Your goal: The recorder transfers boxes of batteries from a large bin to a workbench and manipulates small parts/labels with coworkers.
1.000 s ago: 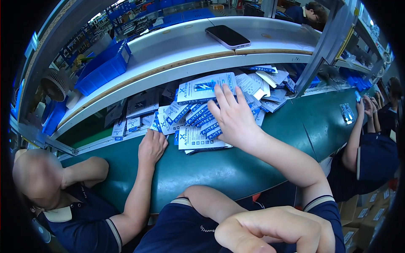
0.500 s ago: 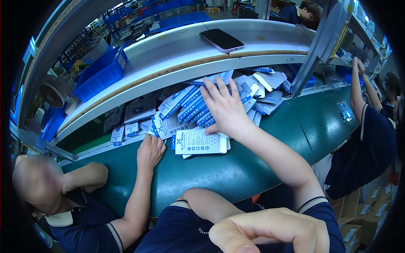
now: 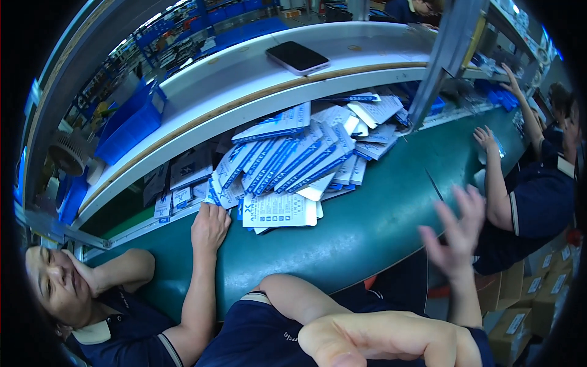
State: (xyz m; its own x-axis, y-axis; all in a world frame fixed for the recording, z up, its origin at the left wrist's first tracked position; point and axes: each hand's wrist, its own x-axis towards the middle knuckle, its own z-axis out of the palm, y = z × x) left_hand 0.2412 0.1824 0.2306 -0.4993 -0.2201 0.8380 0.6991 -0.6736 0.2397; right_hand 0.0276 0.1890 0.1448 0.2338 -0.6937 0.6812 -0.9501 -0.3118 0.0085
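The right hand [image 3: 457,232] is raised off the green tabletop [image 3: 367,226], blurred, its fingers [image 3: 471,205] spread wide and holding nothing. The left hand [image 3: 367,339] sits close under the camera, partly cut off; its grip cannot be told. The heap of blue-and-white packets [image 3: 293,162] lies well left of the right fingers, beside a co-worker's hand [image 3: 210,226].

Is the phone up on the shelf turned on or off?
Cannot tell. The phone lies flat on the white shelf, showing only a dark, plain surface, which could be an unlit screen or its back.
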